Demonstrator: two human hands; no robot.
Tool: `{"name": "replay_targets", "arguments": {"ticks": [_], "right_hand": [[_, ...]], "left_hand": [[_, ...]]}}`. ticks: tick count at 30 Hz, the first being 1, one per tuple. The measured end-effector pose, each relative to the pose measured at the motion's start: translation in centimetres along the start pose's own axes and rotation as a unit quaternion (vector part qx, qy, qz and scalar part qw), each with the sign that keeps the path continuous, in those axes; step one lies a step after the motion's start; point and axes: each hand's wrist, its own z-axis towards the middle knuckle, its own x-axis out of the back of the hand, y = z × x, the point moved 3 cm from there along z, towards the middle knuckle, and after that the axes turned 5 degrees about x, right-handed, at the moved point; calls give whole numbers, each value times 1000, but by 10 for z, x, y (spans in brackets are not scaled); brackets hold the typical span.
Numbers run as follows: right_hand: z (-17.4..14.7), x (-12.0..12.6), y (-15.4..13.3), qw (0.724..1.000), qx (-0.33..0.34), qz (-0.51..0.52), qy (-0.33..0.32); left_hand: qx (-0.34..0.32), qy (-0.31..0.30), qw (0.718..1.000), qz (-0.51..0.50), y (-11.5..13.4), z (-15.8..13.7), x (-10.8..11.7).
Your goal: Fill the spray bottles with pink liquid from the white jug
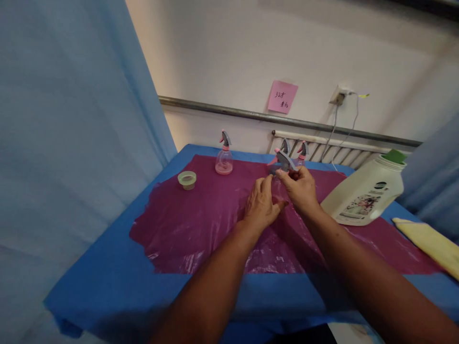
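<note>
Between my hands stands a clear spray bottle with a grey and pink trigger head. My left hand curls round the bottle's body. My right hand pinches the collar just under the trigger head, its fingers partly hidden behind the bottle. Whether the head is fully seated on the neck I cannot tell. Just behind are two more spray bottles, one grey-headed and one with a pink and grey head, both partly covered. Farther left, another spray bottle holds some pink liquid.
A pale green cup sits at the left on a purple plastic sheet over a blue-covered table. To the right stand a large white jug with a green piece in its mouth and a yellow cloth. A blue curtain hangs left.
</note>
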Motion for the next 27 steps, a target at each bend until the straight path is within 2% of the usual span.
{"name": "replay_targets", "arguments": {"ticks": [4,9,13,18,23,27], "right_hand": [[31,-17,4,998,19,53,-19],[77,-54,26,998,18,53,-14],[106,-87,48,999,2,37,-10],[119,-110,76,1000,-25,-4,-6],[122,-116,95,998,-47,-50,1],[125,-117,100,995,-52,-81,7]], "left_hand": [[15,48,999,-6,-5,2,5],[54,39,998,2,-7,0,5],[60,43,997,0,-3,-2,8],[62,52,997,-12,-2,-2,12],[75,44,996,-19,-4,-2,11],[82,31,996,-9,-3,-2,11]]}}
